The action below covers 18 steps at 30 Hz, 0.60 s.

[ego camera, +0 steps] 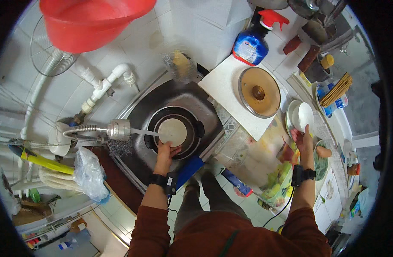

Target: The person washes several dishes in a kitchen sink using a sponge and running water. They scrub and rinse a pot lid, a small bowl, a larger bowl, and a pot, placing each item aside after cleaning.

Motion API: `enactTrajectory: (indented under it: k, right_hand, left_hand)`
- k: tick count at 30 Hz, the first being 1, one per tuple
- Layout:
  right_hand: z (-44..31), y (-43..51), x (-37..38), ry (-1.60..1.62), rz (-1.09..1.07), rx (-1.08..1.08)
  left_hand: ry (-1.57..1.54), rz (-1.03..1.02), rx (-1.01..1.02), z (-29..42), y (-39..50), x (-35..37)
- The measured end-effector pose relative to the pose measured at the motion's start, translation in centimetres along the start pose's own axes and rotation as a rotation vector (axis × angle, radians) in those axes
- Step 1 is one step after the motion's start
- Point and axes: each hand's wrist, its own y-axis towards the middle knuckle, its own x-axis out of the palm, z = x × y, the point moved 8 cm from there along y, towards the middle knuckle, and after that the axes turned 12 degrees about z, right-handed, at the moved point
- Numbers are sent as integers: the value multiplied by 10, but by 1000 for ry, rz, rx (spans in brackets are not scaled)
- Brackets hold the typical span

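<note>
My left hand [166, 155] grips a round white dish [172, 132] by its near edge, over a dark pot [151, 117] in the steel sink [196, 96]. Water from the faucet [119, 129] runs towards the dish's left edge. Over on the right, my right hand [302, 138] has its fingers at the lower edge of a white bowl [304, 115], which is tilted against or over a white plate [290, 112]. Whether that hand bears the bowl's weight cannot be told.
A glass lid [259, 92] lies on a white board [223, 75], with a spray bottle [251, 45] behind. A red basin [97, 25] hangs at the upper left. Near the faucet are steel wool [120, 148] and a plastic bag [89, 173]. Chopsticks [337, 90] stand far right.
</note>
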Motion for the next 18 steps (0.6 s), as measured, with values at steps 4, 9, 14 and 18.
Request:
enactTrajectory:
  k: [4,9,14,18]
  right_hand:
    - [-23,-37,-17,-217,278,-185]
    - [-55,-144,76,-180,85,-862]
    - [45,-274,255,-480,-954,-993]
    - [162,-364,318,-706,-1349,-1240]
  left_hand:
    - [-111,-39,18,10,-9,0]
    - [-187,-83,105,27,-27,4]
    - [-277,-92,147,41,-46,11]
    - [-304,-93,166,49,-60,15]
